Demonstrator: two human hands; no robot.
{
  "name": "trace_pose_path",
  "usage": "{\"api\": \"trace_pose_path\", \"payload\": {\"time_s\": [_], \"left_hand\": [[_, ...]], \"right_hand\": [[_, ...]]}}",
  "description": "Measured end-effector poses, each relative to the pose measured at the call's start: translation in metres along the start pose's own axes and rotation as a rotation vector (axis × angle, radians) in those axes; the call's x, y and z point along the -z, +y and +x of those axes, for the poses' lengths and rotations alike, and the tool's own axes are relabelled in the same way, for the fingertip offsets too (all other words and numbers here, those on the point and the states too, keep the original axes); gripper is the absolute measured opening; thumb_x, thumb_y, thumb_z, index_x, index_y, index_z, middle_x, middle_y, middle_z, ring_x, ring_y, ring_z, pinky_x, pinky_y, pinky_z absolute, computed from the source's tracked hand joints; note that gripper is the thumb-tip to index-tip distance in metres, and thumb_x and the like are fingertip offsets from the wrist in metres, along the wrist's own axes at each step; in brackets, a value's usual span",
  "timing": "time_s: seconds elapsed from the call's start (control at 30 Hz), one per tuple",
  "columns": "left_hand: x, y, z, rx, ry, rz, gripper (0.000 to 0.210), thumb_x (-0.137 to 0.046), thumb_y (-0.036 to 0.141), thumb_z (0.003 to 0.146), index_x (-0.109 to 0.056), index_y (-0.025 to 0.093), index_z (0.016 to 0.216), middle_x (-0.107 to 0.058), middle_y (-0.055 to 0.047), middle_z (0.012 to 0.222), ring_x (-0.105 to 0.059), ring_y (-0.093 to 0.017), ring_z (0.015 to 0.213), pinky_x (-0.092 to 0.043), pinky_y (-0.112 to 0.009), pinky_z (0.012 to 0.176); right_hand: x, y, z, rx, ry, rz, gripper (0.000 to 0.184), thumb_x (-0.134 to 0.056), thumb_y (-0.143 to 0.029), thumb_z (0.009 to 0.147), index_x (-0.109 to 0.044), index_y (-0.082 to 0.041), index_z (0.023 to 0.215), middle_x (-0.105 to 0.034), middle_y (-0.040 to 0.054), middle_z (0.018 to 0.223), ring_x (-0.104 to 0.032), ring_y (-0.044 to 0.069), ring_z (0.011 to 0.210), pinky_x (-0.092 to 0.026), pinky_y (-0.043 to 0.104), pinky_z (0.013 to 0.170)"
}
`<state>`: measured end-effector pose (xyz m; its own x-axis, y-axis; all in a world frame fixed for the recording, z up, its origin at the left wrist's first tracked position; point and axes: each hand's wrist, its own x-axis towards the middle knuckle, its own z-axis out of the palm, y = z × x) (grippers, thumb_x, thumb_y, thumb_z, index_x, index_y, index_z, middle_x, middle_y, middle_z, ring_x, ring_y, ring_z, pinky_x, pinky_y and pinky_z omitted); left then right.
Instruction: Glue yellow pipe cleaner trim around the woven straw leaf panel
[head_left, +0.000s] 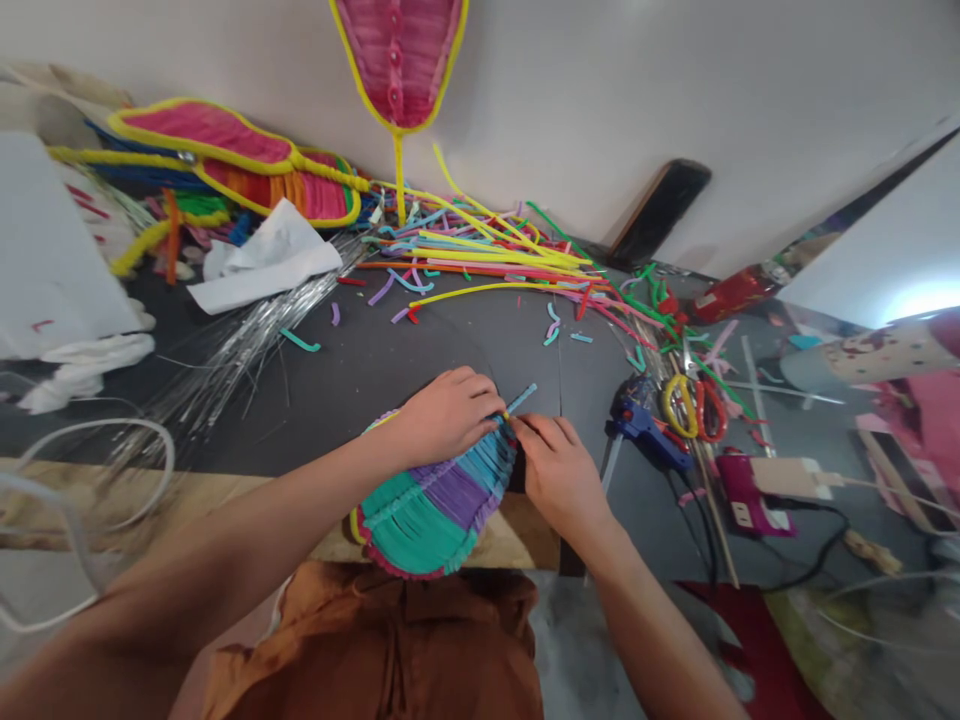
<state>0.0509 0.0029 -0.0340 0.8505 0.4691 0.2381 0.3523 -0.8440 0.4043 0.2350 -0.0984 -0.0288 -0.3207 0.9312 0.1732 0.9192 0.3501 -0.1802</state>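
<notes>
Soft light, bright glare on the far-right white panel (892, 245), blurry, stretched edges

Carries on dark grey table (450, 340), read clockwise from bare centre. At 12 to 1: heaped coloured pipe cleaners (510, 256). At 2: black phone (660, 215), leaning. Toward 3: red can (739, 292). Between 3 and 4: blue glue gun (645, 430) beside yellow-and-red-handled scissors (698, 408). At 4, farther out: magenta power block (735, 490). At 9: fanned metal wires (247, 345).
</notes>
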Motion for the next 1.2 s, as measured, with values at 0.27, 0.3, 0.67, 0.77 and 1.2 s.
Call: {"api": "trace_pose_path", "payload": {"time_s": [0.27,0.3,0.67,0.77,1.2], "left_hand": [[-0.003,-0.001,-0.002,-0.024,0.035,0.041,0.025,-0.046,0.025,0.093,-0.066,0.020,0.106,-0.061,-0.008,0.100,-0.053,-0.020,0.092,-0.045,-0.036,0.087],[-0.004,-0.001,-0.003,-0.029,0.042,0.046,0.025,-0.046,0.025,0.093,-0.067,0.020,0.107,-0.061,-0.008,0.100,-0.053,-0.020,0.092,-0.046,-0.036,0.086],[-0.003,-0.002,-0.002,-0.008,0.021,0.016,0.030,-0.049,0.027,0.092,-0.060,0.015,0.118,-0.064,-0.010,0.104,-0.056,-0.022,0.097,-0.046,-0.038,0.089],[-0.001,-0.001,-0.002,0.036,0.050,-0.033,0.040,-0.052,0.027,0.090,-0.051,0.011,0.127,-0.063,-0.012,0.111,-0.055,-0.024,0.104,-0.045,-0.039,0.093],[0.025,-0.012,-0.006,0.267,-0.063,0.063,0.024,-0.047,0.029,0.091,-0.067,0.016,0.097,-0.067,-0.007,0.094,-0.059,-0.022,0.092,-0.044,-0.039,0.087]], "right_hand": [[-0.003,0.001,-0.002,-0.012,0.040,0.043,0.041,-0.038,-0.003,0.085,-0.062,-0.009,0.119,-0.065,0.0148,0.108,-0.053,0.025,0.092,-0.050,0.041,0.085],[-0.003,0.002,-0.003,-0.021,0.065,0.062,0.042,-0.038,-0.003,0.085,-0.061,-0.009,0.120,-0.065,0.0145,0.108,-0.054,0.025,0.093,-0.050,0.041,0.085],[-0.002,0.000,-0.001,0.012,0.075,0.068,0.041,-0.039,-0.002,0.084,-0.063,-0.012,0.116,-0.065,0.0125,0.107,-0.053,0.024,0.092,-0.049,0.039,0.085],[-0.002,0.001,0.001,0.011,0.079,0.056,0.040,-0.039,-0.002,0.084,-0.064,-0.012,0.114,-0.066,0.0118,0.105,-0.053,0.023,0.090,-0.049,0.037,0.085],[0.000,0.000,0.001,-0.030,0.049,0.097,0.041,-0.040,-0.002,0.084,-0.065,-0.013,0.115,-0.067,0.0126,0.107,-0.056,0.024,0.092,-0.049,0.040,0.085]]}}
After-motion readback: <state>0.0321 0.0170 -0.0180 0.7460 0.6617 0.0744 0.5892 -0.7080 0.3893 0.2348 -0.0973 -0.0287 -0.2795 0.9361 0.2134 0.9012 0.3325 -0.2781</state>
